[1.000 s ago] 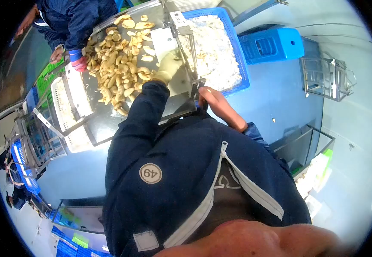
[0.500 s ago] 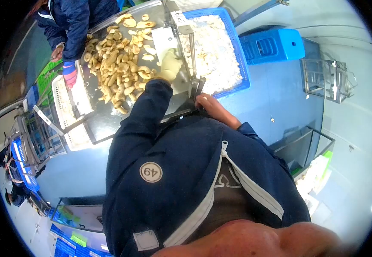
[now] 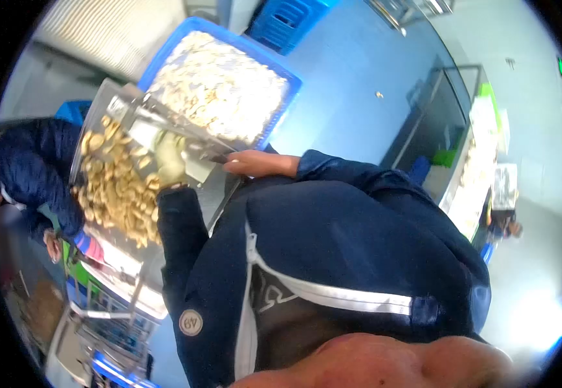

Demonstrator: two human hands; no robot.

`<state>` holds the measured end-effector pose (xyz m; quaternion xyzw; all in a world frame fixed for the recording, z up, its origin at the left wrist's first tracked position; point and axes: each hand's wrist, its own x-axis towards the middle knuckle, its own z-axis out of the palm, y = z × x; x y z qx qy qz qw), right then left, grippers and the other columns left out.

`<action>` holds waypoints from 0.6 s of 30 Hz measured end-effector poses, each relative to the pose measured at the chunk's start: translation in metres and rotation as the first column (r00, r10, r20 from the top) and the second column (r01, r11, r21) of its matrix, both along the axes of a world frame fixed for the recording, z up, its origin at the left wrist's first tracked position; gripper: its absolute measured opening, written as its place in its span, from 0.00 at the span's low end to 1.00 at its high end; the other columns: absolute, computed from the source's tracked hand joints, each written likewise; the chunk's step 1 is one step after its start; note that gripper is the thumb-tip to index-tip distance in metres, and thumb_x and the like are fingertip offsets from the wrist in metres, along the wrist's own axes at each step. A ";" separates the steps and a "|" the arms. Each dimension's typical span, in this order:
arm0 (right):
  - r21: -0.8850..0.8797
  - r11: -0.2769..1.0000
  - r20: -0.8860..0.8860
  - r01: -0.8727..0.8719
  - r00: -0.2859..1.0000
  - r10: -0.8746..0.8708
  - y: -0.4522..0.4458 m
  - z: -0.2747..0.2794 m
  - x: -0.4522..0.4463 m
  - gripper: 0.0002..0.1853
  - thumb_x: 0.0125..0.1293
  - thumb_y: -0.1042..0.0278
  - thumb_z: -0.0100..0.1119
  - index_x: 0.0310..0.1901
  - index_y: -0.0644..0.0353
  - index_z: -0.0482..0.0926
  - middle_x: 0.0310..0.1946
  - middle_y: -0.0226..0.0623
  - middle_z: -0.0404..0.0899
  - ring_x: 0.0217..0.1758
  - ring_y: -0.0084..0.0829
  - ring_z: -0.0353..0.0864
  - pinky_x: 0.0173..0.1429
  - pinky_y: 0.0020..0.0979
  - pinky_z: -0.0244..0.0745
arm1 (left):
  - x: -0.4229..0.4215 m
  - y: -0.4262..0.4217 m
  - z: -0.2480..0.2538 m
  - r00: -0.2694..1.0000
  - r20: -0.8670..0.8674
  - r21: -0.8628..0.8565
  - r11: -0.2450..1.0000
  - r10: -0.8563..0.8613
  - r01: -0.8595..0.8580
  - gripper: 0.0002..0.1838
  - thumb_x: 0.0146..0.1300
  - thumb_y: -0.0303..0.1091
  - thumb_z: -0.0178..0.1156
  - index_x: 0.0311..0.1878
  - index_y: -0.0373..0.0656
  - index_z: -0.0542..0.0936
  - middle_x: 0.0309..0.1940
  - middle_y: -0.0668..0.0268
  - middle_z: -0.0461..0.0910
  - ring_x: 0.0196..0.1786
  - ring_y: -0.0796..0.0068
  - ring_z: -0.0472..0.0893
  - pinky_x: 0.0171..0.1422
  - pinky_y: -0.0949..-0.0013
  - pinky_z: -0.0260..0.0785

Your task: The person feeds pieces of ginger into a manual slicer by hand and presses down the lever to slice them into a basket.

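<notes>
My left hand point(image 3: 171, 158), in a pale glove, is at the white board point(image 3: 143, 134) beside a metal slicing frame point(image 3: 180, 123). Its fingers look curled; anything under them is hidden. Brown mushrooms point(image 3: 122, 197), some whole and some cut, lie heaped on the steel table next to that hand. My bare right hand point(image 3: 247, 163) is closed at the near end of the frame, and what its fingers grip is hidden. Just beyond the frame, a blue basket point(image 3: 279, 107) holds many pale mushroom slices point(image 3: 213, 87).
Across the table at left, a co-worker in a dark jacket point(image 3: 38, 161) has a pink-gloved hand point(image 3: 93, 249) by a white tray point(image 3: 116, 258). A blue plastic bin point(image 3: 287, 22) stands behind the basket. Metal racks point(image 3: 109, 323) are at lower left.
My view has swung right, so the table, basket and co-worker now appear farther left and rotated. Both my hands stay at the slicing frame, and the right one remains closed.
</notes>
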<state>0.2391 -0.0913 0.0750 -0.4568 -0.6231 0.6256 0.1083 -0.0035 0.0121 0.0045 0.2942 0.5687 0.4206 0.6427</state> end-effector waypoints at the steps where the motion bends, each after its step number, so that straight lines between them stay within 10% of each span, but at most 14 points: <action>1: 0.005 1.000 0.002 -0.004 1.000 0.004 0.000 0.002 -0.001 0.24 0.73 0.47 0.45 0.46 0.66 0.75 0.41 0.55 0.78 0.47 0.51 0.77 0.52 0.44 0.69 | 0.007 -0.003 0.021 0.958 0.214 -0.144 0.976 0.191 -0.162 0.11 0.65 0.26 0.57 0.51 0.39 0.75 0.42 0.66 0.78 0.45 0.73 0.78 0.47 0.70 0.72; 7: 0.053 0.998 -0.036 -0.016 0.999 0.018 0.000 0.002 0.001 0.27 0.72 0.44 0.46 0.46 0.66 0.76 0.43 0.57 0.78 0.49 0.52 0.77 0.52 0.45 0.69 | 0.052 0.010 0.077 0.886 0.454 0.004 0.995 0.090 -0.103 0.20 0.69 0.27 0.53 0.64 0.37 0.68 0.54 0.52 0.76 0.59 0.59 0.75 0.67 0.59 0.68; 11: -0.001 1.000 -0.035 -0.008 0.999 0.008 -0.001 0.011 0.007 0.27 0.71 0.44 0.47 0.47 0.66 0.77 0.43 0.57 0.79 0.49 0.52 0.77 0.53 0.44 0.70 | 0.001 0.028 0.027 0.957 -0.134 0.247 0.944 0.257 -0.219 0.18 0.70 0.27 0.47 0.61 0.34 0.71 0.59 0.48 0.74 0.57 0.59 0.77 0.60 0.65 0.73; 13: -0.024 1.000 -0.039 0.001 0.999 -0.002 0.002 0.019 0.008 0.27 0.71 0.44 0.47 0.48 0.66 0.77 0.43 0.56 0.79 0.49 0.52 0.77 0.53 0.44 0.70 | -0.011 0.016 0.062 0.685 -0.710 0.223 0.975 0.166 -0.006 0.20 0.68 0.28 0.47 0.62 0.36 0.72 0.55 0.50 0.77 0.53 0.63 0.79 0.54 0.65 0.73; 14: -0.044 0.999 -0.034 0.004 0.999 -0.005 0.003 0.026 0.009 0.27 0.71 0.44 0.47 0.49 0.66 0.76 0.43 0.56 0.79 0.49 0.51 0.77 0.53 0.44 0.69 | -0.021 0.009 0.051 0.728 -0.642 0.172 0.971 0.240 -0.169 0.22 0.64 0.29 0.52 0.63 0.37 0.71 0.59 0.53 0.74 0.55 0.63 0.79 0.53 0.61 0.73; 17: -0.016 1.000 -0.080 -0.002 0.997 0.001 0.002 0.022 0.008 0.28 0.71 0.44 0.48 0.49 0.66 0.76 0.43 0.56 0.79 0.49 0.51 0.77 0.53 0.44 0.69 | -0.038 -0.004 0.056 0.095 -0.992 -0.060 0.964 -0.087 0.259 0.22 0.64 0.28 0.51 0.63 0.43 0.71 0.54 0.52 0.77 0.52 0.59 0.80 0.53 0.62 0.74; 18: 0.007 1.000 -0.105 -0.004 0.995 0.004 0.001 0.020 0.008 0.28 0.71 0.44 0.48 0.49 0.66 0.76 0.43 0.56 0.79 0.49 0.51 0.77 0.53 0.44 0.69 | -0.062 -0.005 0.012 -0.006 -0.998 0.060 0.933 0.066 0.356 0.26 0.59 0.29 0.56 0.63 0.46 0.73 0.59 0.56 0.76 0.54 0.56 0.80 0.56 0.58 0.73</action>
